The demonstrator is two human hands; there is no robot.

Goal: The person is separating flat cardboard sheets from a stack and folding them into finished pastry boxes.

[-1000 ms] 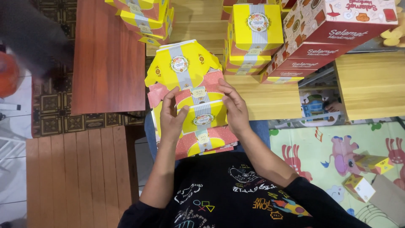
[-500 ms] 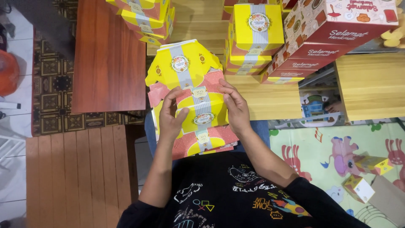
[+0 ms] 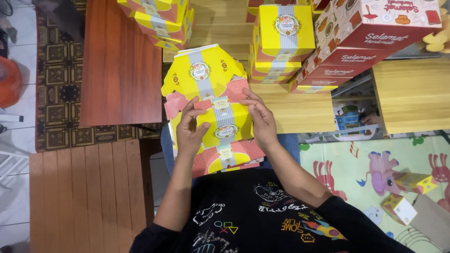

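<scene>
Hands barely shifted since earlier frame. Left hand [image 3: 190, 129] and right hand [image 3: 260, 119] grip one yellow-pink box [image 3: 220, 117] by its sides, on lap. Two yellow stacks behind: one on worktop [image 3: 119, 70], one [image 3: 281, 40] beside red boxes [image 3: 363, 40].

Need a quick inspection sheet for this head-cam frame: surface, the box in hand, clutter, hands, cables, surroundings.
Surface: the work rests on the lap; a dark wooden table and a light wooden table stand ahead.
Job's things: yellow and pink cardboard box, lid flap open, striped band with round seals down its middle.
Clutter: stacks of finished yellow boxes; red printed boxes; small boxes on the play mat.
Hands: left hand and right hand both pressed on the box's sides.
Cables: nothing seen.
Surroundings: patterned rug, wooden floor, cartoon play mat.
</scene>
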